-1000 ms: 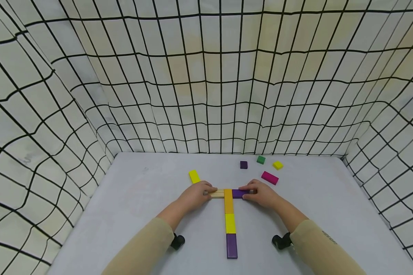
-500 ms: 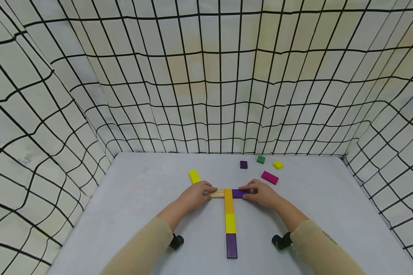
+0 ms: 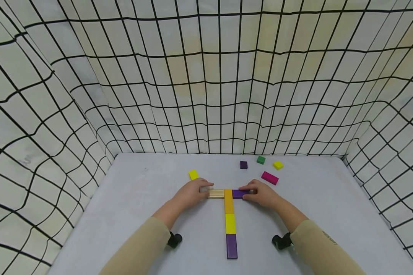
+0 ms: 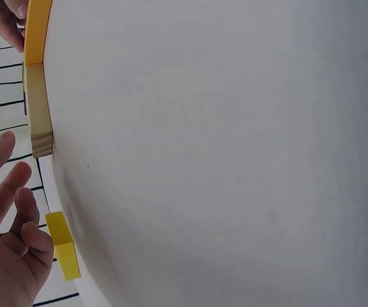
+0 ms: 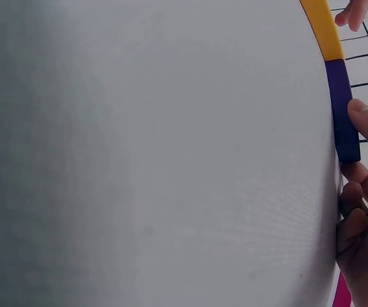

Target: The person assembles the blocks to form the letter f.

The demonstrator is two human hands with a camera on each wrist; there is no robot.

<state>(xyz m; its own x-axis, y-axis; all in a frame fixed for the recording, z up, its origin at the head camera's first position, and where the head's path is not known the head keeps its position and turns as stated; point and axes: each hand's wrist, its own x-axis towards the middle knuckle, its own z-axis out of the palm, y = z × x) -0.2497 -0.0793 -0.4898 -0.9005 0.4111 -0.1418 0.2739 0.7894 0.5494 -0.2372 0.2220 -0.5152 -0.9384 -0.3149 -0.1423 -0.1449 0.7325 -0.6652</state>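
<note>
Flat blocks on the table form a T. Its stem has an orange block (image 3: pixel 228 202), a yellow block (image 3: pixel 230 224) and a purple block (image 3: pixel 231 246). A plain wooden block (image 3: pixel 216 193) abuts the orange one on the left, a dark purple block (image 3: pixel 240 194) on the right. My left hand (image 3: pixel 190 194) is just off the wooden block's outer end, thumb and fingers spread; a gap shows in the left wrist view. My right hand (image 3: pixel 264 194) holds the dark purple block, thumb (image 5: pixel 358 107) at its side and a finger at its end.
Behind my left hand lies another yellow block (image 3: pixel 193 175), partly covered. At the back right are a magenta block (image 3: pixel 270 177), a small dark cube (image 3: pixel 243 165), a green block (image 3: pixel 260 159) and a small yellow block (image 3: pixel 278 165). Black netting (image 3: pixel 220 95) rises behind the table.
My left hand has let go of the wooden block and drawn back a little to the left, baring its end. My right hand and the blocks look unmoved.
</note>
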